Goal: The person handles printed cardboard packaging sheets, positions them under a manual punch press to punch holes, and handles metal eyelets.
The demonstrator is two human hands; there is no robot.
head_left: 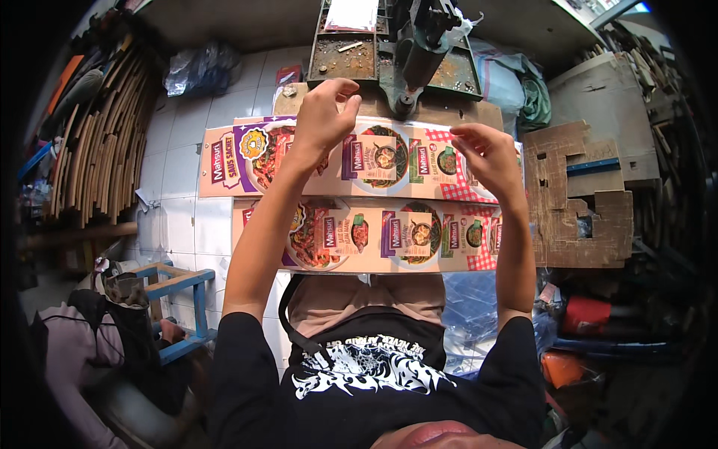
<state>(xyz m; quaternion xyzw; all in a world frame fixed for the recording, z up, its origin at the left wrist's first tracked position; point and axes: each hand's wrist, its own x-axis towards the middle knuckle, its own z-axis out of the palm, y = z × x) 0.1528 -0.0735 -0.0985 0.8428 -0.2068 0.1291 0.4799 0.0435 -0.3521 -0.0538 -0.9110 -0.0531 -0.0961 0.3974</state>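
White floor tiles (179, 157) and stacked cardboard surround a cluttered workshop, with bundled strips (97, 142) leaning well off to the left-hand side and a rusty green press machine (407, 52) standing just beyond both raised hands. Below the hands lie two rows of printed carton sheets (374, 232), pink and purple with pictures of food, the far row partly under the palms and the near row closer to the person's lap. A die-cut cardboard offcut (580, 194) sits just right of the right hand.

Left hand (323, 112) is lifted above the far row, fingers curled in with thumb and fingertips pinched close together; whether something thin is caught between them I cannot tell. Right hand (486, 157) is also raised, fingers bent and loosely spread, palm turned inward, gripping nothing that shows. Neither hand appears to touch the sheets.

Judging from this pose, the work is sorting or picking up the printed sheets, so doing it well likely means lowering both hands evenly, catching a single sheet by its edge rather than several, and keeping the stack square so the printed faces do not scuff or crease
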